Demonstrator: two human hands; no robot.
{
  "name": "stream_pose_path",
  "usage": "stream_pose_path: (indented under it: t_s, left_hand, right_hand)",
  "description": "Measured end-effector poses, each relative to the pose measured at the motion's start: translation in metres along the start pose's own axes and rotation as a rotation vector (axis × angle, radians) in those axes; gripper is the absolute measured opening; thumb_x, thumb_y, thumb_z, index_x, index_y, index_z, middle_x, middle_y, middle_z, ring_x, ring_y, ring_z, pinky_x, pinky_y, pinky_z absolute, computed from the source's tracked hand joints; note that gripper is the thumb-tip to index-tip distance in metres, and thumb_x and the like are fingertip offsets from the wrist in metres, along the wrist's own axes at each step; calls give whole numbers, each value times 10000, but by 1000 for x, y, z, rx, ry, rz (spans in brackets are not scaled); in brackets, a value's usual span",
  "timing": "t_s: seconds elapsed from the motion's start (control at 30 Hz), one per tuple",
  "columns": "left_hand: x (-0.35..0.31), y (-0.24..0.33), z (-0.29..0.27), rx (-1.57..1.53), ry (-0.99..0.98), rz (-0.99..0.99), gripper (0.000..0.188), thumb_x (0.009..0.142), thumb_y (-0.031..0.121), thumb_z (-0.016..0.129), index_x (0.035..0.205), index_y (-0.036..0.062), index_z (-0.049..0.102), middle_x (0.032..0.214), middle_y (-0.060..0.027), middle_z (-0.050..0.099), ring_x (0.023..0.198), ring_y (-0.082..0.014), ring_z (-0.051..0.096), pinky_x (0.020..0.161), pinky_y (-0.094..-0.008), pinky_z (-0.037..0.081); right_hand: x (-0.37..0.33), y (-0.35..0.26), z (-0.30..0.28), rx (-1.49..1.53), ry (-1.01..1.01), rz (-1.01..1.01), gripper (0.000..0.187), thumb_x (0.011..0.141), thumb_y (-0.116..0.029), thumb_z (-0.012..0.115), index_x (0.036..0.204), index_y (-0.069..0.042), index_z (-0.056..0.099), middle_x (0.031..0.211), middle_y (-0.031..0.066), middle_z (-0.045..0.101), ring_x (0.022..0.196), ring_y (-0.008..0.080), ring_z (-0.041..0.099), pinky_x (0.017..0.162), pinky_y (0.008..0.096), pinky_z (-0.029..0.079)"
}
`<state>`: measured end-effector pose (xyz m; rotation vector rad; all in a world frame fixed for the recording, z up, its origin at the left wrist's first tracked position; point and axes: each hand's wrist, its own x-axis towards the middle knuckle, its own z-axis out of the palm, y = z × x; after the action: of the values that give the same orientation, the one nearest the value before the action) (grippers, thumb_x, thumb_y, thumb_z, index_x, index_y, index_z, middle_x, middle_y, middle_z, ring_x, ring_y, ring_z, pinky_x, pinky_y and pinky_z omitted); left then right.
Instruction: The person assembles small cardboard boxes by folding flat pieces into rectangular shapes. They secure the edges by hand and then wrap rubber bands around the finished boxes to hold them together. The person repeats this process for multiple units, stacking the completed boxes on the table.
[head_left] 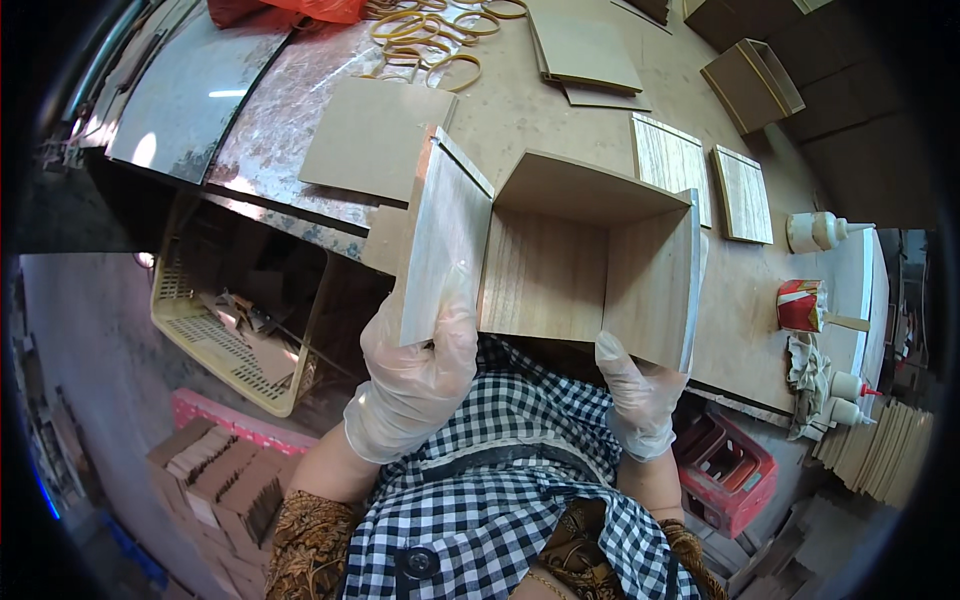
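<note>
Box [555,270] is looking mostly joined imo, just gaping open nearside, left hand [422,360] and right hand [637,405] holding opposite walls [440,235].

The box [550,260] sits between left hand [415,355] and right hand [640,400]; right, on the table [740,320], a bottle [812,232]; left, a basket [218,342].

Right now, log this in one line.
Left hand: holding wooden panel | Right hand: holding open box | Nearby: white squeeze bottle, red container
</note>
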<state>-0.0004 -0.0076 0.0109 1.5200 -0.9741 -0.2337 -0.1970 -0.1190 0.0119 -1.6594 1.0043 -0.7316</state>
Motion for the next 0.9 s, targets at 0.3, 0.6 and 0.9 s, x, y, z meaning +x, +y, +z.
stream_pose_path:
  t_s: [0.3,0.6,0.9]
  left_hand:
    - [5,0,3,254,-42,130,400,845,-40,577,1236,-116,549,869,-179,637,680,-287,663,602,-338,540]
    - [16,12,2,408,-164,260,630,772,-81,564,1381,-153,421,867,-193,617,640,-295,638,549,-351,530]
    - [17,17,5,491,-224,259,645,769,-53,572,1386,-154,417,854,-190,606,636,-301,624,550,-364,531]
  right_hand:
    - [5,-2,6,-86,29,-117,599,853,-45,780,1354,45,466,1256,125,570,1111,196,576,979,340,480]
    - [14,15,9,-238,8,-402,578,827,-183,828,1240,82,522,868,136,611,684,272,615,609,369,511]
    - [17,13,9,-189,-20,-383,622,838,-197,810,1291,95,499,915,182,656,746,336,669,643,388,529]
